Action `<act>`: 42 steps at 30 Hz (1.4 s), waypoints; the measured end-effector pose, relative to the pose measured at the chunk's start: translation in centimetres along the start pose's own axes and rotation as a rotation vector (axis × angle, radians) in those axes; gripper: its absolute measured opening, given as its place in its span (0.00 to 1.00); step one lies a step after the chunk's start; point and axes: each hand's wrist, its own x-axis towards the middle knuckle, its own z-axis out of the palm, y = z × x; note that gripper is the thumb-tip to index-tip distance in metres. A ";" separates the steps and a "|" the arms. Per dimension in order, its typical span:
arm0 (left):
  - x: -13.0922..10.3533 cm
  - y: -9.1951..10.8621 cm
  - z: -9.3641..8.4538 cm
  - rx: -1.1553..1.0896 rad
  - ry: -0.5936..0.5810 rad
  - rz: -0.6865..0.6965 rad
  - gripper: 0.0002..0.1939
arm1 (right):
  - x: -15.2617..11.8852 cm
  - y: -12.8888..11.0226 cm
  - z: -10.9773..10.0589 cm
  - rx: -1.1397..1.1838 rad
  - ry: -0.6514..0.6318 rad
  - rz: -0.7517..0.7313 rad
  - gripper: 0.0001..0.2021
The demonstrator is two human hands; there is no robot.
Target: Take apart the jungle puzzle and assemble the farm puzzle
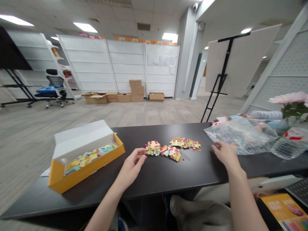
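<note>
Yellow box (pixel 93 167), lid (pixel 83 137) up, is holding puzzle pcs (pixel 91 156); L hand (pixel 133 164), half-spread, is hovering by pcs pile (pixel 175 153); R hand (pixel 226 156), likewise, nr plastic bag (pixel 243 133).

The room holds a grey carpeted floor (pixel 154 112), white slatted panels (pixel 125 61) along the back, cardboard boxes (pixel 137 90) below them, a wheeled office chair (pixel 54 86), a black screen (pixel 12 48) on a stand, a grey pillar (pixel 181 57), a white board (pixel 250 61) on a black easel (pixel 219 80), and lit ceiling panels (pixel 85 27).
</note>
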 end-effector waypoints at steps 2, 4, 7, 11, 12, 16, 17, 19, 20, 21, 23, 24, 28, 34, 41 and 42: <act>-0.1 -0.2 0.0 0.073 0.008 0.030 0.17 | 0.6 1.3 0.3 -0.006 -0.049 0.039 0.17; -0.1 -0.5 0.0 0.162 0.030 0.071 0.15 | 0.9 2.2 0.3 0.003 -0.041 0.063 0.17; 0.1 -0.9 0.2 0.345 0.074 0.175 0.12 | 0.8 2.0 -0.1 0.044 0.012 0.057 0.17; 1.4 -1.1 0.6 0.527 0.076 0.293 0.13 | -0.3 -1.3 -1.0 0.179 0.085 -0.010 0.17; 1.9 -1.2 0.8 0.541 0.069 0.307 0.14 | -0.7 -2.7 -1.2 0.239 0.088 -0.031 0.16; 4.4 -1.1 1.6 0.556 -0.023 0.297 0.22 | -2.9 -9.3 -1.6 0.507 -0.039 -0.229 0.16; 4.9 -1.1 1.8 0.551 -0.050 0.285 0.22 | -3.6 -10.9 -1.5 0.545 -0.070 -0.301 0.15; 5.7 -1.2 2.1 0.538 -0.092 0.275 0.20 | -4.7 -13.5 -1.2 0.563 -0.105 -0.436 0.13; 5.9 -1.2 2.2 0.534 -0.097 0.274 0.19 | -5.1 -14.6 -1.0 0.558 -0.115 -0.480 0.12; 6.0 -1.3 2.3 0.533 -0.094 0.274 0.18 | -5.5 -15.5 -0.8 0.549 -0.142 -0.523 0.11; 5.9 -1.4 2.2 0.541 -0.071 0.271 0.17 | -6.0 -16.8 -0.4 0.537 -0.182 -0.577 0.10; 5.8 -1.4 2.2 0.545 -0.062 0.272 0.17 | -6.1 -17.2 -0.3 0.532 -0.196 -0.595 0.09; 5.0 -1.3 1.8 0.538 -0.068 0.275 0.17 | -6.4 -18.5 0.3 0.497 -0.202 -0.639 0.07; 4.3 -0.9 1.3 0.513 -0.064 0.257 0.16 | -7.4 -20.0 0.6 0.473 -0.372 -0.665 0.12; 3.8 -1.1 0.8 0.493 -0.016 0.237 0.13 | -8.5 -21.9 0.7 0.539 -0.336 -0.661 0.13; 3.7 -1.1 0.6 0.489 -0.011 0.235 0.13 | -8.5 -22.0 0.7 0.546 -0.333 -0.662 0.13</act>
